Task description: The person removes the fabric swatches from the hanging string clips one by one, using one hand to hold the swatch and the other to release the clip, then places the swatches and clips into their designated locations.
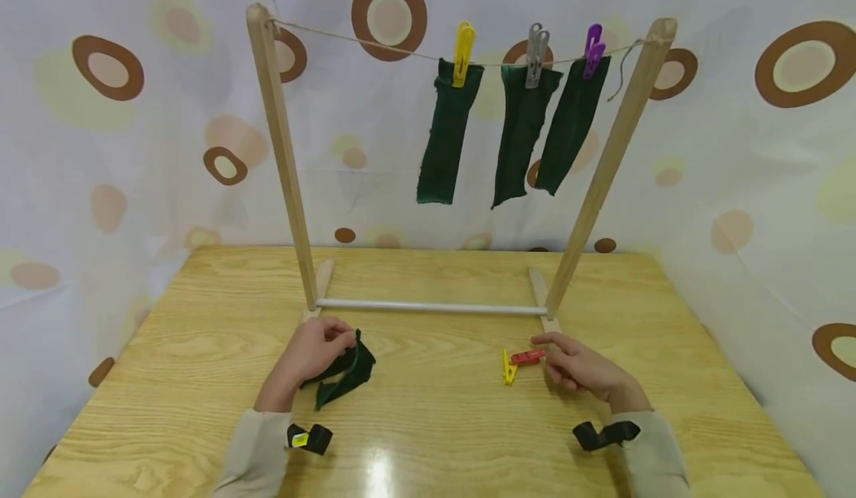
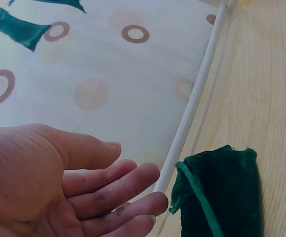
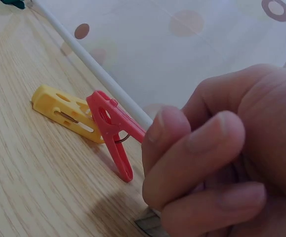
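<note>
On a wooden table [image 1: 421, 424], at the lower left of the head view, your left hand [image 1: 317, 349] is over a folded dark green cloth [image 1: 361, 368]. The left wrist view shows its fingers relaxed and slightly spread, holding nothing, with the cloth just beside their tips at lower right. At the lower right of the head view, your right hand [image 1: 585, 368] has its fingers bent beside a red clothespin [image 1: 528, 357]. In the right wrist view they hide one end of it, so you cannot tell whether they pinch it. A yellow clothespin [image 1: 506, 368] lies against its left side. Across the top of the head view, a cord [image 1: 361, 39] runs between two wooden posts; three green strips [image 1: 449, 141] hang right of centre under yellow, grey and purple pegs [image 1: 461, 56].
</note>
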`<action>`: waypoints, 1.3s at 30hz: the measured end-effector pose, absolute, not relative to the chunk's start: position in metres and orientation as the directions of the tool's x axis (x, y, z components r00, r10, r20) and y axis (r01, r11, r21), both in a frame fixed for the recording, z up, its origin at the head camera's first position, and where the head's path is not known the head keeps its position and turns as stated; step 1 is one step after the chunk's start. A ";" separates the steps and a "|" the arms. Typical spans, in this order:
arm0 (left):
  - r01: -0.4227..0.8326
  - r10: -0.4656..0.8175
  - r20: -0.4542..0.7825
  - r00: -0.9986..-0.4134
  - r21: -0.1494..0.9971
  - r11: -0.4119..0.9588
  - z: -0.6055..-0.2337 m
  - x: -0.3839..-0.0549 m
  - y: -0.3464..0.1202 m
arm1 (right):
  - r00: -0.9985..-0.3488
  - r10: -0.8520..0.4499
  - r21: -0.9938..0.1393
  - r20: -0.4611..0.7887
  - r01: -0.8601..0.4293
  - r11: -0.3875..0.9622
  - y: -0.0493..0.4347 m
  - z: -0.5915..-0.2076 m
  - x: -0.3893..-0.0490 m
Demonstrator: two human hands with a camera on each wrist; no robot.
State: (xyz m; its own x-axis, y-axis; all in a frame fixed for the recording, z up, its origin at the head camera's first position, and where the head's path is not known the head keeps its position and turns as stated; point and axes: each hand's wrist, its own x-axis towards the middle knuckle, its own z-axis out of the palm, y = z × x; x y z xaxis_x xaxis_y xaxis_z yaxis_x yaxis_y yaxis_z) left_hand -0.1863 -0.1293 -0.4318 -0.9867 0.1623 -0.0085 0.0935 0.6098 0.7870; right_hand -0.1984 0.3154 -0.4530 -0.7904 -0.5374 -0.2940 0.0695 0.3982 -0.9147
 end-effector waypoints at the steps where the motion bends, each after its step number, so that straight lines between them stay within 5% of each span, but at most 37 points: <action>1: 0.100 0.162 -0.001 -0.987 0.783 0.614 -0.431 -0.186 -0.129 | -0.793 -0.532 -0.912 -0.296 0.070 0.404 0.316 -0.453 -0.199; 39: 0.129 0.153 0.044 -0.987 0.781 0.610 -0.435 -0.186 -0.122 | -0.862 -0.497 -0.956 -0.098 -0.058 0.289 0.296 -0.445 -0.196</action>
State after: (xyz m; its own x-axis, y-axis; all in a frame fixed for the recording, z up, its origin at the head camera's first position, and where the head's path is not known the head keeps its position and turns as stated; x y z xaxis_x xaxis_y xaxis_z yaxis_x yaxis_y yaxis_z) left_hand -0.1864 -0.1222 -0.4350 -0.9873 0.1530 0.0440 0.1294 0.6104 0.7815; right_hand -0.1957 0.2957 -0.4453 -0.8621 -0.4971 -0.0983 -0.0575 0.2888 -0.9556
